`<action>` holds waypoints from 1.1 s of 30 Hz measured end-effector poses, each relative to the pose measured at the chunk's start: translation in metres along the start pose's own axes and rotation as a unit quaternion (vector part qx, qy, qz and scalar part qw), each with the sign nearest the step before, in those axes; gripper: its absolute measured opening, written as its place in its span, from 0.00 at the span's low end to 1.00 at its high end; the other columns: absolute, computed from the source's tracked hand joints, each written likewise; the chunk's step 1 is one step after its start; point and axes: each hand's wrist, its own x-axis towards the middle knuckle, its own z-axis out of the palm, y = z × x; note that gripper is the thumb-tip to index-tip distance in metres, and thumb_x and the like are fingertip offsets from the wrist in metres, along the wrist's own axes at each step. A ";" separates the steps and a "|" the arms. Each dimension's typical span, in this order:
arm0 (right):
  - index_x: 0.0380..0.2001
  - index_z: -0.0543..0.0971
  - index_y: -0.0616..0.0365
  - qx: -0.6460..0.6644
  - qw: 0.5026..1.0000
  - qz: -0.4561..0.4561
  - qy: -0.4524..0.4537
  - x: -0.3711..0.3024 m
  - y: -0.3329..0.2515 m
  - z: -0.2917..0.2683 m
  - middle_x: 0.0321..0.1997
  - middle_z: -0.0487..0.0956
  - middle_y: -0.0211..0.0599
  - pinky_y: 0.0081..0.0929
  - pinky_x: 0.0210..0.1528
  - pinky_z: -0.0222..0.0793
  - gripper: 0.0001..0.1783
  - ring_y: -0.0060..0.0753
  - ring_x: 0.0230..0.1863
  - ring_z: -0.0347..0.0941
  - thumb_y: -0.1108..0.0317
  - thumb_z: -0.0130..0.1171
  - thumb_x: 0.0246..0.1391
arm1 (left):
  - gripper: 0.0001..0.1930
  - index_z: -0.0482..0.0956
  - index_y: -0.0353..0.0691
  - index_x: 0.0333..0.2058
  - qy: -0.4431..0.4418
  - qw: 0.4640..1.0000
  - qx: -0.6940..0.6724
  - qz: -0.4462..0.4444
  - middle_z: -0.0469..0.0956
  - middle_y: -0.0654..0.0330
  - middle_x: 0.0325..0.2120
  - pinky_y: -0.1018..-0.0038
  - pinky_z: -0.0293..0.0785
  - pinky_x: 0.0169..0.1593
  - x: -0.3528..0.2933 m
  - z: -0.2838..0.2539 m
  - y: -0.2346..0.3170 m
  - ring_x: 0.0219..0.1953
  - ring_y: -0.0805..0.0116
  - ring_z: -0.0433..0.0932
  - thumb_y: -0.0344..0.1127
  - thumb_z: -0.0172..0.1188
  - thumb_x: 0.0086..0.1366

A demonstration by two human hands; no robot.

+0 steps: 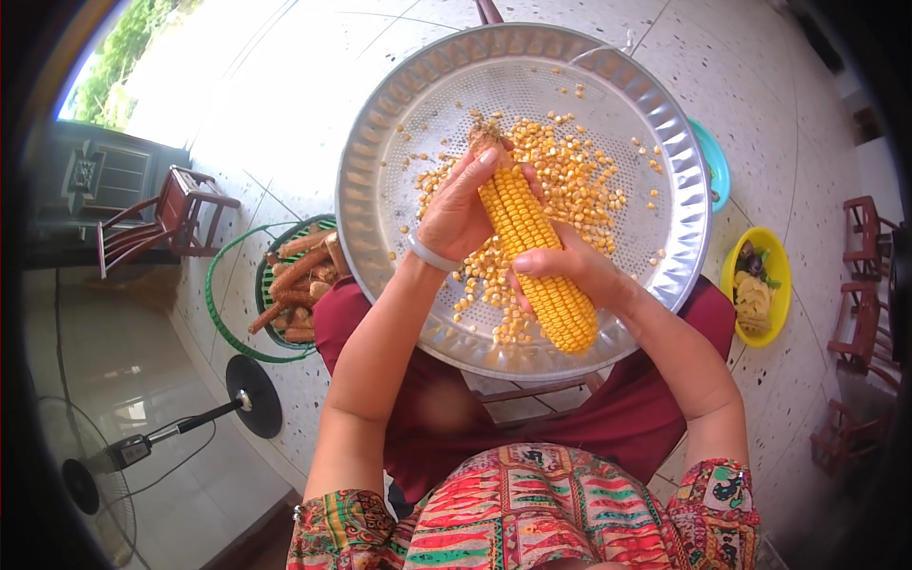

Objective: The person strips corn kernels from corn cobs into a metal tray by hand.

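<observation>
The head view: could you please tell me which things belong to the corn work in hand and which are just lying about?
Part of the job:
corn cob, in left hand and right hand
metal pan
loose kernels
bare cobs, probably

Apparently just lying about:
wooden chair
standing fan
yellow bowl

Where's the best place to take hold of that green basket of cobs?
Probably mid-arc on its green handle, coming from the person's left: it tips out that way, away from the heaped cobs, leaving an open gap to hook through.
</observation>
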 end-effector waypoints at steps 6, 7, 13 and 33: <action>0.50 0.69 0.66 -0.032 0.998 0.005 0.053 0.005 0.009 0.004 0.31 0.78 0.39 0.27 0.28 0.78 0.24 0.30 0.25 0.79 0.66 0.64 0.54 | 0.13 0.71 0.41 0.46 0.158 0.986 0.056 -0.019 0.79 0.54 0.35 0.60 0.84 0.40 0.007 0.004 -0.008 0.36 0.60 0.82 0.40 0.60 0.70; 0.50 0.71 0.64 -0.045 0.998 0.025 0.048 0.007 0.011 0.003 0.33 0.78 0.37 0.25 0.32 0.78 0.24 0.28 0.29 0.79 0.64 0.63 0.54 | 0.12 0.71 0.41 0.43 0.206 0.975 0.082 -0.032 0.79 0.55 0.32 0.62 0.84 0.36 0.008 0.004 -0.009 0.32 0.61 0.82 0.41 0.61 0.69; 0.57 0.67 0.66 -0.075 0.995 -0.026 0.066 0.013 0.021 0.007 0.41 0.76 0.38 0.25 0.36 0.79 0.31 0.27 0.37 0.78 0.65 0.63 0.53 | 0.15 0.71 0.39 0.41 0.254 0.965 0.055 -0.039 0.78 0.55 0.30 0.64 0.84 0.35 0.003 0.007 -0.010 0.30 0.63 0.82 0.42 0.64 0.67; 0.73 0.44 0.62 -0.075 0.994 -0.047 0.063 0.019 0.027 0.009 0.55 0.71 0.43 0.28 0.39 0.79 0.52 0.27 0.39 0.78 0.70 0.63 0.52 | 0.20 0.71 0.40 0.41 0.258 0.943 0.209 0.014 0.78 0.57 0.27 0.68 0.82 0.30 0.001 0.017 -0.014 0.25 0.67 0.80 0.53 0.56 0.72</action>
